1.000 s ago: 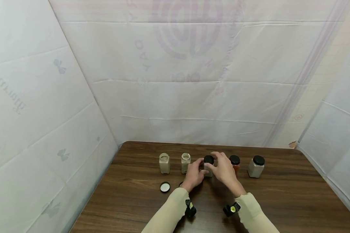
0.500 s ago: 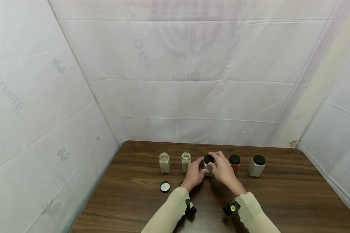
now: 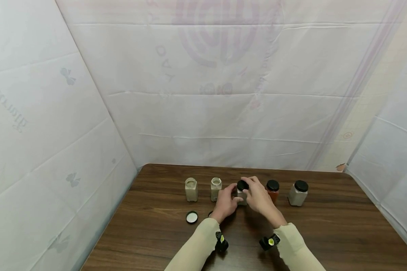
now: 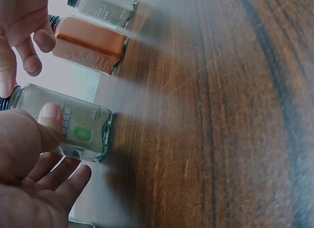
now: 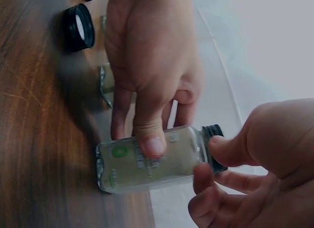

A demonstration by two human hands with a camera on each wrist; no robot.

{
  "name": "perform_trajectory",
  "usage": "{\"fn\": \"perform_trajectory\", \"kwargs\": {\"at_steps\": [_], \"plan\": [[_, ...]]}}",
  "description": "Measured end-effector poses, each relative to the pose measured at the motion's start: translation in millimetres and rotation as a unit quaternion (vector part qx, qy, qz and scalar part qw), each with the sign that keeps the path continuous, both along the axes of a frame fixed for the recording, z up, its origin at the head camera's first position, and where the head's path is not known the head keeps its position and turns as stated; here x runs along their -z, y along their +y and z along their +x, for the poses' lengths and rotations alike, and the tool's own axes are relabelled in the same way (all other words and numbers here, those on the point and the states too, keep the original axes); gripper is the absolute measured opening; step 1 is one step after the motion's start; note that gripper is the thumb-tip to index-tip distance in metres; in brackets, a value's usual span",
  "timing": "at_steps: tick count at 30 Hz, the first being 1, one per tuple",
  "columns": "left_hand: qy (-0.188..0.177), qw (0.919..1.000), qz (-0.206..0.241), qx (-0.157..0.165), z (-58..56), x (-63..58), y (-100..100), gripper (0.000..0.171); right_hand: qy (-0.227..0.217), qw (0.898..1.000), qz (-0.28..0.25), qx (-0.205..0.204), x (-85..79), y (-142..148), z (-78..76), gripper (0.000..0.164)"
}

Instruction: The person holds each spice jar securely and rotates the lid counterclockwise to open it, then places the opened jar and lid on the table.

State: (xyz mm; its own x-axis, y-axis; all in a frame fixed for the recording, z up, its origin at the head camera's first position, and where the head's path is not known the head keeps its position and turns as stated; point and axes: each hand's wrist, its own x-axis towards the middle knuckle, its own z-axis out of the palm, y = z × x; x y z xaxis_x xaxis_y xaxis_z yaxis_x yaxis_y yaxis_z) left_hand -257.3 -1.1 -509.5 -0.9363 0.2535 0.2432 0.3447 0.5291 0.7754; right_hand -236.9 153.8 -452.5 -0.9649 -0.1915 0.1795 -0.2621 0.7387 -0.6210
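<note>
A square glass jar (image 4: 83, 122) of pale powder stands upright on the table in the middle of the row. My left hand (image 3: 225, 206) grips its body, thumb across the printed front and fingers behind. On top, the fingers and thumb of my right hand (image 3: 259, 196) pinch the black lid (image 3: 242, 184), which sits on the jar's neck. The right wrist view shows that thumb (image 5: 223, 149) against the lid's side. Left of my hands stand two uncapped jars of pale powder, the nearer one (image 3: 216, 189) and the farther one (image 3: 191, 190).
A lid (image 3: 191, 217) lies with its white inside up before the leftmost jar; another is mostly hidden by my left wrist. To the right stand a capped jar of orange-red powder (image 4: 91, 44) and a capped pale jar (image 3: 297, 194). White sheeting (image 3: 203, 120) hangs behind the table.
My right hand's fingers have shifted round the lid: the index finger has moved left over its far side, the thumb to its right. The left hand has kept its hold on the jar.
</note>
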Motion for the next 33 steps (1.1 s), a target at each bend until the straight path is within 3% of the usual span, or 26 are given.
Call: {"fn": "perform_trajectory", "kwargs": {"at_steps": [6, 16, 33], "plan": [[0.003, 1.0, 0.0, 0.0, 0.3, -0.1, -0.7, 0.037, 0.025, 0.999, -0.015, 0.028, -1.8, -0.2, 2.7, 0.06], [0.018, 0.9998, -0.01, -0.005, 0.6, 0.3, 0.3, 0.037, 0.046, 0.995, -0.033, 0.084, 4.1, -3.2, 3.2, 0.05], [0.022, 0.9997, -0.009, -0.002, 1.2, 0.6, 0.3, 0.039, 0.035, 0.999, -0.016, 0.028, 6.6, -1.7, 0.8, 0.042]]}}
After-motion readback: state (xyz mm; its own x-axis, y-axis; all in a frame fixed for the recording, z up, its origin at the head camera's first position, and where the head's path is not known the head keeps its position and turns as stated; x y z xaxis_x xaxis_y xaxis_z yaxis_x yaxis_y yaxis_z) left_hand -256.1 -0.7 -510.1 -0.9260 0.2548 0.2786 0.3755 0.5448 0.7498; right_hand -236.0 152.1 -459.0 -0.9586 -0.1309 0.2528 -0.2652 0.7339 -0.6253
